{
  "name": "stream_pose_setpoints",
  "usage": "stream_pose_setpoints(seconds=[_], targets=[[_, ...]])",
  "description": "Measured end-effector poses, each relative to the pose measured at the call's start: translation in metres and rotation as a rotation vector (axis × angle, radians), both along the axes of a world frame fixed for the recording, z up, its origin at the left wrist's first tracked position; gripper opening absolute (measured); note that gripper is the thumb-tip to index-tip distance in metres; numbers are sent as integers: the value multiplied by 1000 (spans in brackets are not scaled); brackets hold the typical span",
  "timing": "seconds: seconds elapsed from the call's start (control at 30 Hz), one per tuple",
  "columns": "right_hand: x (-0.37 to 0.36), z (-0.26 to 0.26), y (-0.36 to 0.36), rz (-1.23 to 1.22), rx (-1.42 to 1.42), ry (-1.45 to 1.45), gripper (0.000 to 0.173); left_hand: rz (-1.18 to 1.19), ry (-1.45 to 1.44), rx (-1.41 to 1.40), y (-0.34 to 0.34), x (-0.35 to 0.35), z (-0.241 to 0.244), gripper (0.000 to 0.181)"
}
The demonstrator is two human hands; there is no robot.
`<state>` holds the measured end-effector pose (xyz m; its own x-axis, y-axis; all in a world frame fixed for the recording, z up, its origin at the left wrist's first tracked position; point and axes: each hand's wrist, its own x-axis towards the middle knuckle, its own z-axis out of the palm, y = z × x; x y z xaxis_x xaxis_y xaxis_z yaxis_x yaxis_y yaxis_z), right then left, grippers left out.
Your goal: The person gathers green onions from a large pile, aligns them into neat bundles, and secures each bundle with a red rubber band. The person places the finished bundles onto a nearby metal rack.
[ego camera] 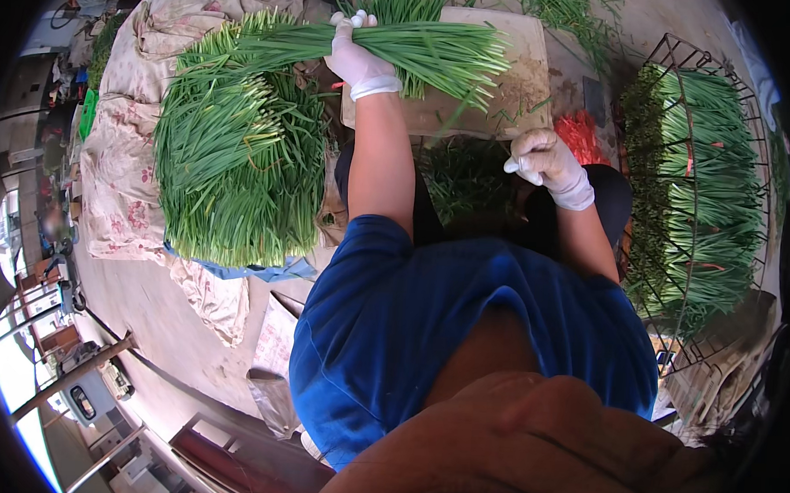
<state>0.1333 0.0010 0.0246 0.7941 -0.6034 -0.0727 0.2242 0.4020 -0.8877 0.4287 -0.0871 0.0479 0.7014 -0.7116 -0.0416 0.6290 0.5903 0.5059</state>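
Note:
My left hand [360, 58], in a white glove, grips a bunch of long green garlic chives [430, 50] near its middle. The bunch lies crosswise above a worn board [529, 61], its pale cut ends pointing right. More chives [399, 2] lie on the board beyond that hand. My right hand [549, 159], also gloved, hovers off the board's near right corner with its fingers curled in; I see nothing in them. Close beside it is a heap of red plastic ties [579, 137]. A large pile of chives [239, 173] sits to my left, under the leaf end of the bunch.
On the right stands a wire-frame crate [691, 193] packed with chive bundles, some with red ties. Floral cloth [117, 168] spreads under and around the left pile. Loose leaves [467, 177] lie between my legs. Scattered chives [570, 16] cover floor at the far right.

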Motion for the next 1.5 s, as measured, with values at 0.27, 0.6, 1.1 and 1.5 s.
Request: stream_pose_setpoints(seconds=[0.27,0.6,1.1,1.5], targets=[[11,-3,0,-588,-789,463,22,-79,-16,9,4,2,-1,5],[88,-10,-22,-698,-1106,389,13,-184,2,-26,6,-4,1,9],[66,-1,-3,-356,-463,223,8,-182,109,39,5,18,-7,10],[-8,-59,20,-117,-714,749,40,-121,240,169,20,29,19,9]])
